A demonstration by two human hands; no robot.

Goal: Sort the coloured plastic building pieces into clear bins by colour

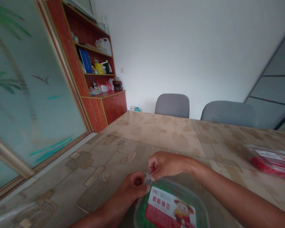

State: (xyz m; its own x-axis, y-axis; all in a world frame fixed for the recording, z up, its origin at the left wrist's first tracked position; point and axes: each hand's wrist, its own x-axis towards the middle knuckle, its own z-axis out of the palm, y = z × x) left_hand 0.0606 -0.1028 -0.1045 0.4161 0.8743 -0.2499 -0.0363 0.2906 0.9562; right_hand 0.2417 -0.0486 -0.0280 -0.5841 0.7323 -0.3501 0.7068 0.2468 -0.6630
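One green container [140, 210] sits at the table's [180, 133] near edge — my two hands, left [136, 186] and right [160, 166], pinch closed at its corner, seemingly on clear film [147, 178].

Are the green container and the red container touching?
Apart: the head view shows tabletop and the right forearm between the green container and the red container.

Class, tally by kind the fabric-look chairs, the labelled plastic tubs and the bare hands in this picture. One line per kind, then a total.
Grey chairs with rounded backs: 2 (left chair, right chair)
Clear plastic tubs with printed labels: 2 (green tub, red tub)
Bare hands: 2 (left hand, right hand)
Total: 6
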